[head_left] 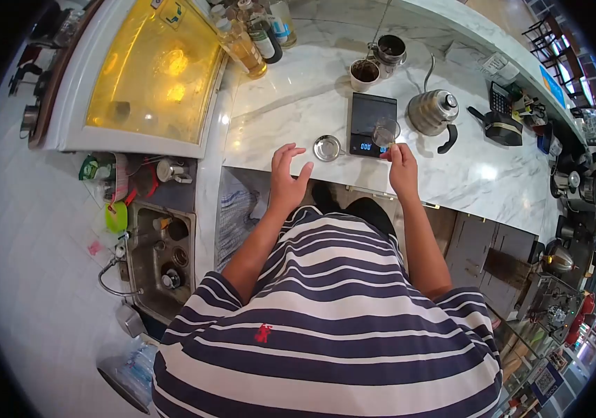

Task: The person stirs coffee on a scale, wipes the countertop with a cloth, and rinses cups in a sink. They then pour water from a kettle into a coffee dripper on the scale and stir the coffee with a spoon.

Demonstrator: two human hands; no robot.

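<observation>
My right hand (402, 169) pinches a small clear glass cup (385, 131) over the near right part of the black digital scale (373, 111). The scale's blue digits are lit; I cannot tell whether the cup rests on it. My left hand (288, 175) holds nothing, its fingers apart at the counter's front edge. Just right of those fingers lies a small round metal dish (327, 148). Behind the scale stand a paper cup (365, 74) with dark contents and a metal-and-glass vessel (390, 50). To the right of the scale is a steel gooseneck kettle (433, 111) with a black handle.
Several bottles (249, 42) stand at the back left beside a yellow-lit cabinet (151, 70). A sink (162, 261) is low on the left. Farther right on the marble counter (298, 90) are a black handled object (498, 129) and a calculator (501, 97).
</observation>
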